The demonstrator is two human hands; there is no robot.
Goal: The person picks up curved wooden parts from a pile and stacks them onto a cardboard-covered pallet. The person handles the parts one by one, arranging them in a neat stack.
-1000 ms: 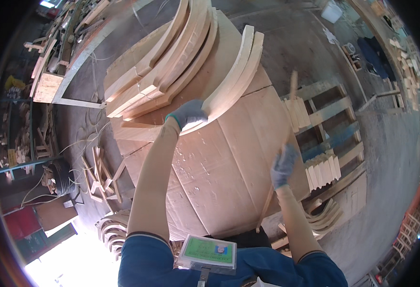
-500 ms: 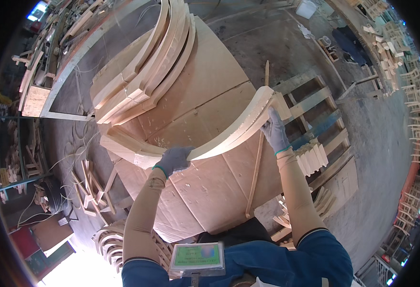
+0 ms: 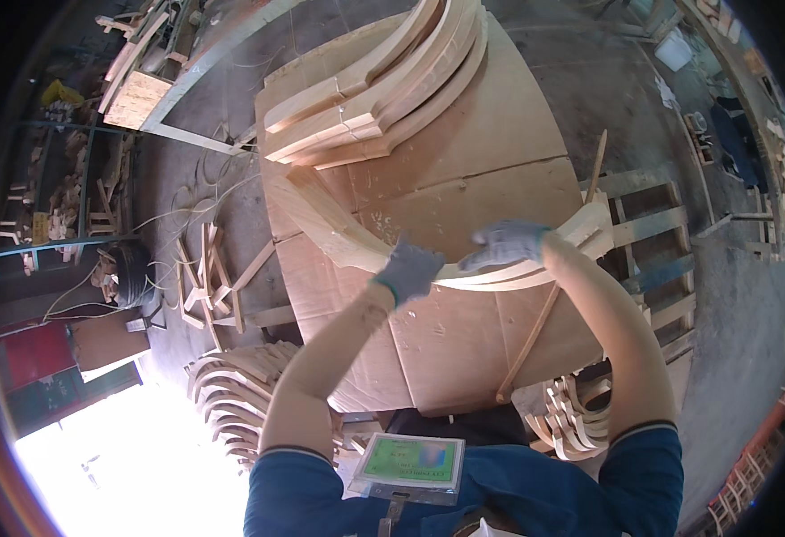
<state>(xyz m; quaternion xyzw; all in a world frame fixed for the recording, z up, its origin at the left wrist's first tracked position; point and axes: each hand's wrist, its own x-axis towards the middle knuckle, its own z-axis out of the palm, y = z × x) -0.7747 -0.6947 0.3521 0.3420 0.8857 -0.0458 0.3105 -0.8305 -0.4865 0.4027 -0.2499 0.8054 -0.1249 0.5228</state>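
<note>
A pale curved wooden piece [image 3: 337, 234] lies across the cardboard-covered work surface [image 3: 464, 358], its ends bending away from me. My left hand [image 3: 413, 270], in a grey glove, is closed around its middle part. Just to the right, my gloved right hand [image 3: 505, 246] rests on or just above the same curve, fingers stretched out toward the left and slightly blurred. Whether its palm touches the wood I cannot tell. Beyond it, on the far left of the cardboard, lies a bundle of similar curved wooden pieces [image 3: 383, 112], bound with thin string.
A thin wooden stick [image 3: 530, 345] lies slanting on the right of the cardboard. A slatted pallet [image 3: 656, 228] stands to the right. Stacked curved wooden parts [image 3: 231, 394] sit near left, with more [image 3: 571, 416] near right. Loose wooden frames [image 3: 209, 286] lie on the floor at left.
My right hand has left the right end of the curved piece and moved left to its middle, beside my left hand. The view has shifted, so everything appears further right.
</note>
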